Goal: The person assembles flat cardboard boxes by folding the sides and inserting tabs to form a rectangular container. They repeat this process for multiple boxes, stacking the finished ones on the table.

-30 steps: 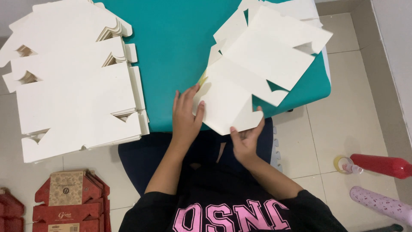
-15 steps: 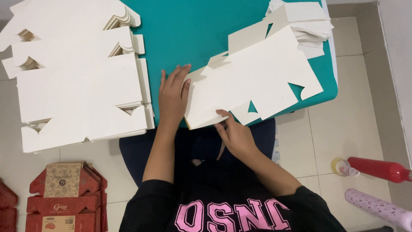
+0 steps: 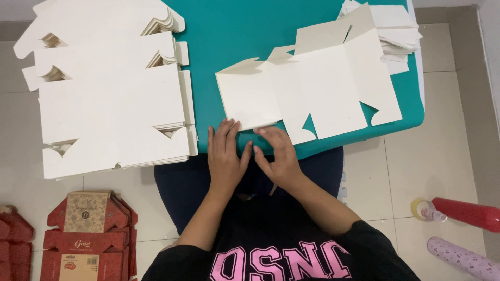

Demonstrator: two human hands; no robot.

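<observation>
The cream carton blank (image 3: 312,86), tilted and lifted a second earlier, now lay flat at the teal counter's (image 3: 250,31) six o'clock edge, both hands, left (image 3: 225,156) and right (image 3: 278,156), pressing its near flap, fingers spread wide, gripping nothing.

black short-sleeved t-shirt (image 3: 281,244) with large pink block lettering; dark navy trousers (image 3: 182,192); bare forearms.

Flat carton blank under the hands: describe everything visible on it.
The carton blank is off-white, matte card, die-cut into creased panels with flaps and triangular notches along its edges. It lies unfolded and flat, plain side up, on the teal table, angled slightly. The left hand and right hand touch its near-left panel's edge with their fingertips.
</observation>
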